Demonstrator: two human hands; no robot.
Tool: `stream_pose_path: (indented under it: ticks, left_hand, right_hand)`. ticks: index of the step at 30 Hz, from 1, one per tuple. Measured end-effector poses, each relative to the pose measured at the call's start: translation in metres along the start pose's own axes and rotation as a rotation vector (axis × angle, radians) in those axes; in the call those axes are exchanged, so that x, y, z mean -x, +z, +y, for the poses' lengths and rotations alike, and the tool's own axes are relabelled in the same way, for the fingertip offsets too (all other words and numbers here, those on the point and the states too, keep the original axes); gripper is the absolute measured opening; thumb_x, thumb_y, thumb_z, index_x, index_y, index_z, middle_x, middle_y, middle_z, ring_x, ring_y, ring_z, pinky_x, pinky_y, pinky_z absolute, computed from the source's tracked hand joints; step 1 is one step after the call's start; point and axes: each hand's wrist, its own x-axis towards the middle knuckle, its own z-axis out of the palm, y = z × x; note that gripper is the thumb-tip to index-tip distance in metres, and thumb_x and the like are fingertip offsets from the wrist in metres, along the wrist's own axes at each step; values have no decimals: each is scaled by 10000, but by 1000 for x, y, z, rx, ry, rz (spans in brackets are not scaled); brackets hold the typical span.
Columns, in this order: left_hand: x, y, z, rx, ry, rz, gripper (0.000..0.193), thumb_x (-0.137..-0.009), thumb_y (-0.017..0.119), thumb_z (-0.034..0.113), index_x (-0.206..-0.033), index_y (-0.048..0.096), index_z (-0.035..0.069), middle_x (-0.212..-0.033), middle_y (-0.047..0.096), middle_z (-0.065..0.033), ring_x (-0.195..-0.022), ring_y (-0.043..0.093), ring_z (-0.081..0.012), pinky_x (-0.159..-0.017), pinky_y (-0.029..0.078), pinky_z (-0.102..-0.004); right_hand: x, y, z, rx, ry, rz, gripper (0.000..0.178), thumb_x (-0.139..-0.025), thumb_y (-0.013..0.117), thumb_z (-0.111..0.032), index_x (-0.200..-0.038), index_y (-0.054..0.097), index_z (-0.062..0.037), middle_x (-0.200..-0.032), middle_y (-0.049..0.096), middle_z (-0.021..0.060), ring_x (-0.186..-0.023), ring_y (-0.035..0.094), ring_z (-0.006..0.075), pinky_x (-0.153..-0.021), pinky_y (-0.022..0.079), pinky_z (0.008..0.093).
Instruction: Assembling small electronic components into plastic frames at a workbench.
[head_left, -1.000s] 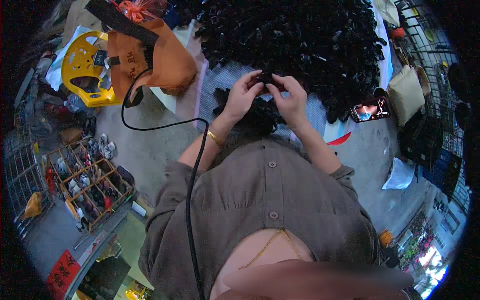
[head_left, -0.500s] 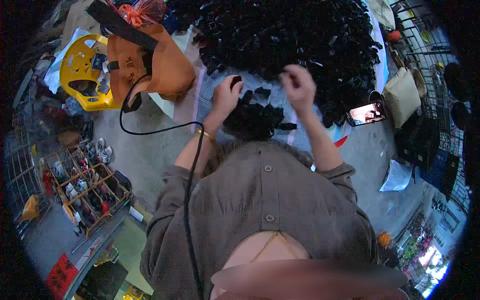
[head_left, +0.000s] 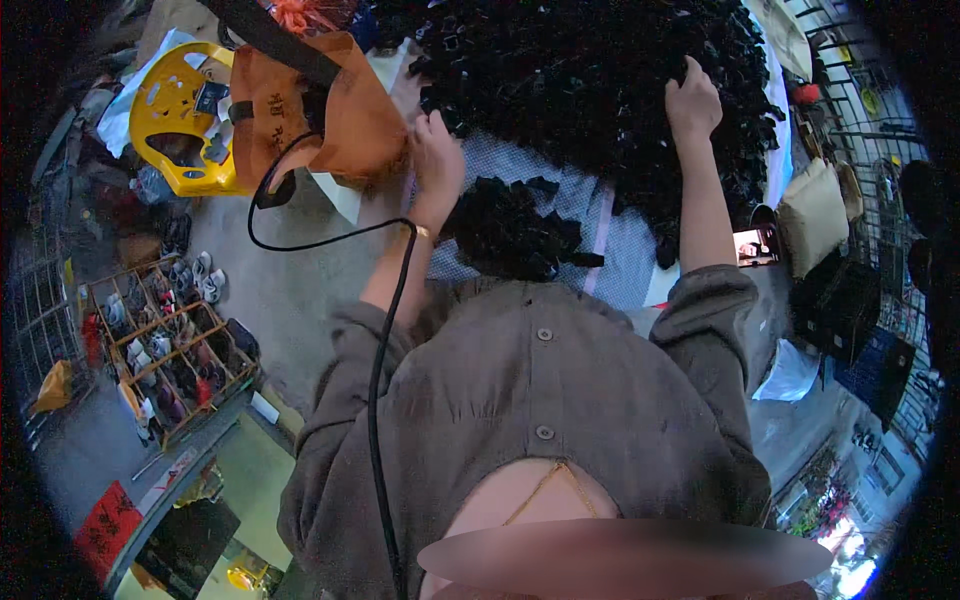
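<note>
A big heap of small black pieces [head_left: 560, 70] covers the far part of a pale woven sheet [head_left: 600, 230]. Their kind is too dark to make out. My right hand [head_left: 695, 108] reaches over the right side of this heap, with thumb and forefinger apart and nothing visible between them. By the heap's left edge, beside an orange-brown bag [head_left: 355, 125], is my left hand [head_left: 438, 165]. Its fingers point away from me, loosely stretched, and I see nothing held. A smaller cluster of the black pieces [head_left: 515, 230] lies on the sheet close to my body, between my forearms.
A yellow plastic stool [head_left: 180, 115] stands left of the bag, small items on it. A black cable [head_left: 385, 330] loops across my left arm. To the right lie a lit phone [head_left: 755, 246] and a beige sack [head_left: 815, 205]. A shoe rack [head_left: 175, 350] is at left.
My right hand has moved right and farther out over the big heap. My left hand, which pinched a small black piece, has moved away and left toward the bag; that piece no longer shows.
</note>
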Motion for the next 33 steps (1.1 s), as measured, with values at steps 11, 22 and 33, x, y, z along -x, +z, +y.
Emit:
stream_pose_path:
  ticks: [11,22,33]
  left_hand:
    - [11,-5,-17,187,-195,-75,193,-772,609,102,-890,521,-22,-836,571,-166,-762,553,-314,-680,453,-388]
    - [16,-68,52,1466,-922,-799,181,-901,488,191,-962,588,53,-772,576,-22,-612,550,-109,-534,443,-210]
    - [33,-75,68,1222,-585,-951,200,-893,502,193,-960,614,43,-732,567,8,-609,502,-67,-536,402,-196]
  right_hand:
    - [95,-32,-53,-1400,160,-307,327,-777,631,-44,-1093,555,-11,-884,592,48,-753,572,108,-649,484,240]
    - [151,-87,-96,-1145,-567,-224,463,-696,628,-16,-1145,549,-95,-955,618,100,-866,595,257,-710,498,322]
    - [170,-87,-91,-890,-751,-342,613,-714,617,-37,-1290,415,-97,-949,620,114,-854,598,286,-720,492,366]
